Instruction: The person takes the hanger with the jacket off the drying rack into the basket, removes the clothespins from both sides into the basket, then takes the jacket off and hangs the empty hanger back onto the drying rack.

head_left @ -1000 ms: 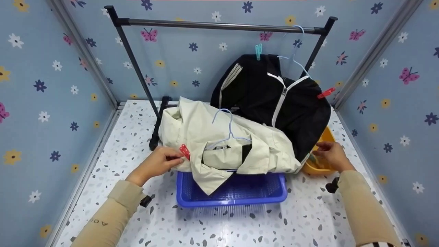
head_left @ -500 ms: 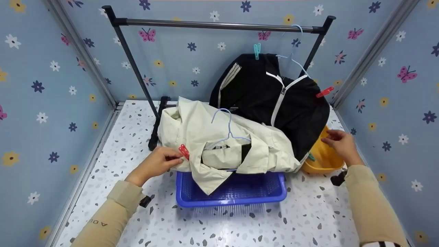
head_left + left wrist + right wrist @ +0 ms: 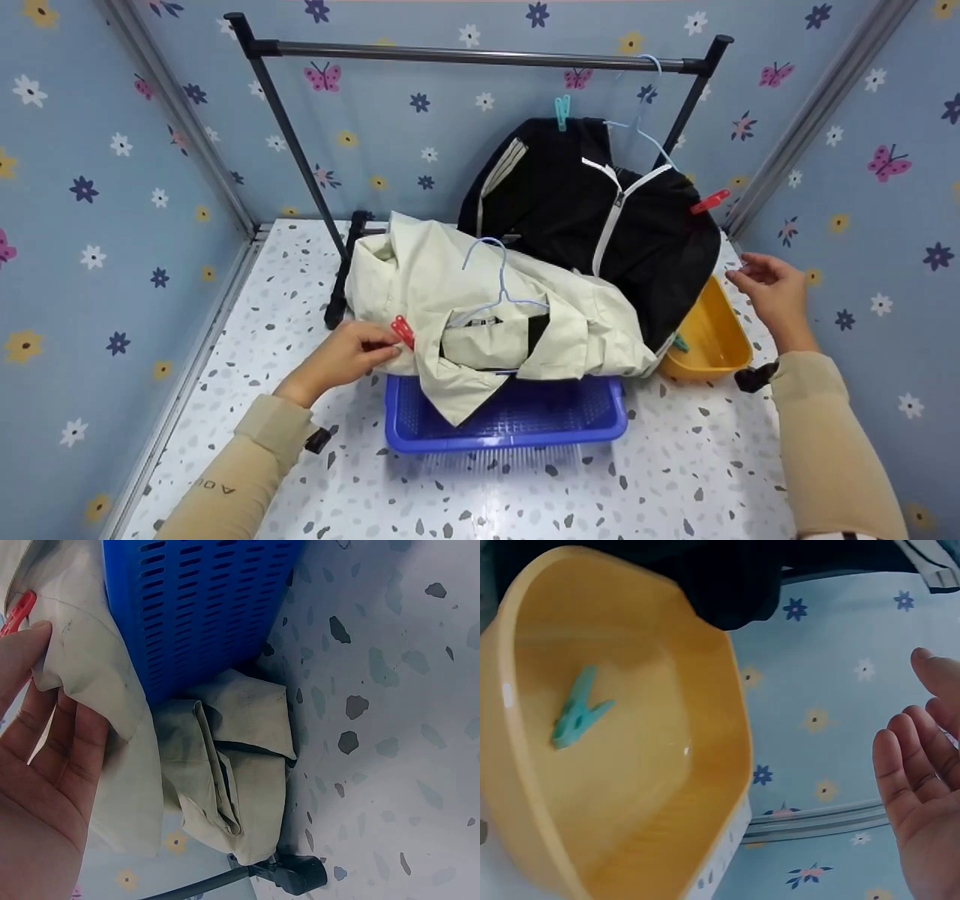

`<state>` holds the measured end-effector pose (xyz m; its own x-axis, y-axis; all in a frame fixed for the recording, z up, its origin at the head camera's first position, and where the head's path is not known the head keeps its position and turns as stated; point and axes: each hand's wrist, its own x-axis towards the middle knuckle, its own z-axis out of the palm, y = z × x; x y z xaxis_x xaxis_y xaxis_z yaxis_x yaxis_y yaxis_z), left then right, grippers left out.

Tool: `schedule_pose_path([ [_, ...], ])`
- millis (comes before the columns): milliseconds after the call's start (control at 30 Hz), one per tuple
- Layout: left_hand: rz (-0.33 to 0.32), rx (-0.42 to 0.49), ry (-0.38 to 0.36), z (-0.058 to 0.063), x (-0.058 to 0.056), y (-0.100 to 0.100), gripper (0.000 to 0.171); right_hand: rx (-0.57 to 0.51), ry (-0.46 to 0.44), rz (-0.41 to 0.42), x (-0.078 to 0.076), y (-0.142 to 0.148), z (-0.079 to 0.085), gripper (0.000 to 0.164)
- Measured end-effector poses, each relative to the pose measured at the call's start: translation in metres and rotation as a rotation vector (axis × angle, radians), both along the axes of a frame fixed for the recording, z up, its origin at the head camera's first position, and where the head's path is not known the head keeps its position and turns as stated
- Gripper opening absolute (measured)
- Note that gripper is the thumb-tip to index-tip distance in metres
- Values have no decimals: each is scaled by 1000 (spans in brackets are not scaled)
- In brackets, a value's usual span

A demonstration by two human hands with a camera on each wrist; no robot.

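A cream jacket (image 3: pixel 420 277) lies over a blue basket (image 3: pixel 506 442), with a light-blue hanger (image 3: pixel 502 281) poking up from its collar. My left hand (image 3: pixel 349 356) pinches the jacket's left shoulder edge, thumb on one side and fingers on the other. Just beside the fingertips, a red clothespin (image 3: pixel 403 331) grips the cloth. My right hand (image 3: pixel 776 296) holds nothing, its fingers loosely bent, to the right of a yellow bin (image 3: pixel 716 341). Inside that bin lies one green clothespin (image 3: pixel 577 712).
A black jacket (image 3: pixel 555 202) hangs by a blue hanger (image 3: pixel 641 124) from the right end of the rack bar (image 3: pixel 450 54). It carries a teal clothespin (image 3: pixel 562 112) and a red clothespin at the sleeve. Flower-patterned walls (image 3: pixel 112 187) stand close on three sides.
My right hand has lifted out of the yellow bin and moved right, away from it, empty. My left hand stays on the cream jacket.
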<state>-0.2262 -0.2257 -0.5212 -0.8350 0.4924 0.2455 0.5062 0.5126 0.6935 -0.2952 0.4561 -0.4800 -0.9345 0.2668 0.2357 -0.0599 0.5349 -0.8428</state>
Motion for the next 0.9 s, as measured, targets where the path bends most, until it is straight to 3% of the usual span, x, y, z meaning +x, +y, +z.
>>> schedule_pose_path([
  [400,1,-12,8,1,-1,0,11,-40,110,-15,5,-17,39,34],
  [600,11,-20,12,0,-1,1,10,-31,221,19,8,-27,53,33],
  [900,8,-6,6,1,0,1,9,-11,308,111,15,-53,72,32],
])
